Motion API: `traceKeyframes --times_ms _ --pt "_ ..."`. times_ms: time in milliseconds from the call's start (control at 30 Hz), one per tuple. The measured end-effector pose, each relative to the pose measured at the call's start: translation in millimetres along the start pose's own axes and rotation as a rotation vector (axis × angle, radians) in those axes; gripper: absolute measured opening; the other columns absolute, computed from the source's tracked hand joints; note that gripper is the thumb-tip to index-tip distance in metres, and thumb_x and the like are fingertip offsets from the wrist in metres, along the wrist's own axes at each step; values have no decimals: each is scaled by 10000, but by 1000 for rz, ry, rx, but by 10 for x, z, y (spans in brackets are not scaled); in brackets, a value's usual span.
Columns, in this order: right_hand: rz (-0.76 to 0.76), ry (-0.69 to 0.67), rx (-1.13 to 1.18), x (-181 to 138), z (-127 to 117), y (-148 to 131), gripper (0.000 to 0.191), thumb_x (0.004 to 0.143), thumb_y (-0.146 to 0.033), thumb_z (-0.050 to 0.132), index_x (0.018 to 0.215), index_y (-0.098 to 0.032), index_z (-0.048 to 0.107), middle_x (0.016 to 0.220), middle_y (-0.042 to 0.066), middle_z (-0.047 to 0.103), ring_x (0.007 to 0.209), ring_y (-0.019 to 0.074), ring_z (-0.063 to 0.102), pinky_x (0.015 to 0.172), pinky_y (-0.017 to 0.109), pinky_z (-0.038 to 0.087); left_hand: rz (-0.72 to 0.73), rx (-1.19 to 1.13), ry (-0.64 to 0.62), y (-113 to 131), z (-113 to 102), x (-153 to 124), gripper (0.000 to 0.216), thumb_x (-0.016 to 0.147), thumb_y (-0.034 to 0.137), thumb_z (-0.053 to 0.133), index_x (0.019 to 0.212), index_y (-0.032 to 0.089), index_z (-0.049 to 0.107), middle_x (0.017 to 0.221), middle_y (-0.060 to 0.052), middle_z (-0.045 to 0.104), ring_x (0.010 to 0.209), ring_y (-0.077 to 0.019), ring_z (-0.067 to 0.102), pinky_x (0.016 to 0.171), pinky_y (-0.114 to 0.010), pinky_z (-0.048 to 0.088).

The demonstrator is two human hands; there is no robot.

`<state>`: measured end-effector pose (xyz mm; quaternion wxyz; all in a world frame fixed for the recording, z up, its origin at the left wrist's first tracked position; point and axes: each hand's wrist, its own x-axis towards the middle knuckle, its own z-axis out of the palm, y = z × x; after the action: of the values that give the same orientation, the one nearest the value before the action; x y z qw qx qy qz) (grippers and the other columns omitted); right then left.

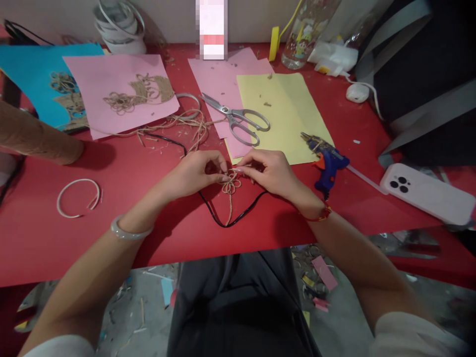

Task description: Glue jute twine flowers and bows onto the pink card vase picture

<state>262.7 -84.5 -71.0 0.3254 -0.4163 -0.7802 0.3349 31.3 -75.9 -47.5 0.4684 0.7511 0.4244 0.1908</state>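
Observation:
Between my two hands is a small flower of looped twine (231, 185), with one strand hanging down toward a black cord on the table. My left hand (197, 172) pinches its upper left side between thumb and fingers. From the other side, my right hand (268, 171) pinches the twine at the top right. The black cord (213, 214) runs under both hands in a V shape. Just beyond them lie grey-handled scissors (238, 118), open, and a loose tangle of twine (197, 130).
A blue glue gun (327, 166) lies right, its tip on yellow paper (282, 106). Further right is a phone (427, 193). Left are a cardboard tube (40, 134), a white ring (79, 198) and pink paper (107, 119) bearing twine shapes. A bottle (299, 42) stands behind.

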Motion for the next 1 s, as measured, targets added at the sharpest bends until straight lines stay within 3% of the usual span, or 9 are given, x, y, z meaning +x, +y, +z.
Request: traceKeyframes --times_ms 300,500,700,1000 --pt "-6 47 -14 -8 51 7 233 936 -405 681 849 -190 706 780 35 689 676 148 555 658 301 425 -4 -134 -29 9 -55 -5 254 878 392 718 908 148 656 853 -62 746 788 -168 709 744 -285 551" --pt "-30 52 -14 -3 64 16 215 932 -384 694 852 -189 733 804 37 723 673 143 579 660 292 434 50 46 87 -21 -45 41 318 876 418 707 1038 145 717 911 -72 716 809 -176 656 750 -292 515" --pt "-81 81 -15 -19 90 29 190 941 -350 679 887 -182 752 819 38 746 664 141 603 647 284 449 154 226 31 -61 -32 120 349 841 435 744 1087 188 756 1002 -76 675 979 -216 585 912 -345 479" --pt "-74 87 -19 -48 54 7 238 932 -403 692 853 -182 732 753 17 708 609 119 548 605 272 426 238 259 13 9 22 203 183 852 334 728 955 186 762 947 -55 659 941 -203 591 915 -352 474"
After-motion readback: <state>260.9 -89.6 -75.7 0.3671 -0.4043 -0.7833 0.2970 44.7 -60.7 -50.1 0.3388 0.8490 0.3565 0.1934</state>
